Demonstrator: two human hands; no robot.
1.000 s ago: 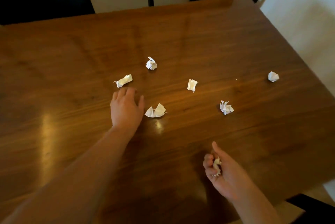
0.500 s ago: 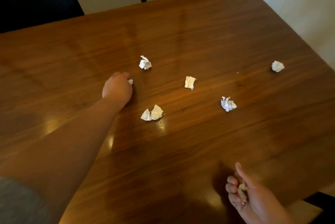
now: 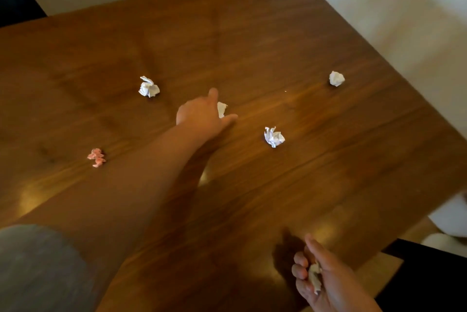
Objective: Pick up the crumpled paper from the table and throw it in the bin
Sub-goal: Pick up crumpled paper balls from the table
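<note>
Our left hand [image 3: 202, 114] reached out over the middle of the table [image 3: 252, 33], forefinger and thumb spread wide. The middle wad [image 3: 222, 109] lay in the fork between them, at the hand's far-right side. The forefinger pointed away past the wad's far-left side, and the thumb lay along the wood at its near-right side. The wad looked slightly longer from near to far than across, so we judged that closing those two digits would pinch it across its narrow way. The back of the hand hid the other fingers, so whether skin already touched paper we could only guess; it seemed not yet squeezed.

Our right hand [image 3: 326, 278] hung at the near edge, well apart from all this, with its fingers curled round the held wad [image 3: 314, 277]. The left was plainly the nearer hand for this pick.

Four more pieces waited on the table:
- the far-left wad [image 3: 149, 87];
- the near-right wad [image 3: 274, 136], just beyond the thumb;
- the far-right wad [image 3: 336, 78], near the table's right edge;
- the pink scrap [image 3: 96, 157], left of our forearm.

We could not pick out the bin.
</note>
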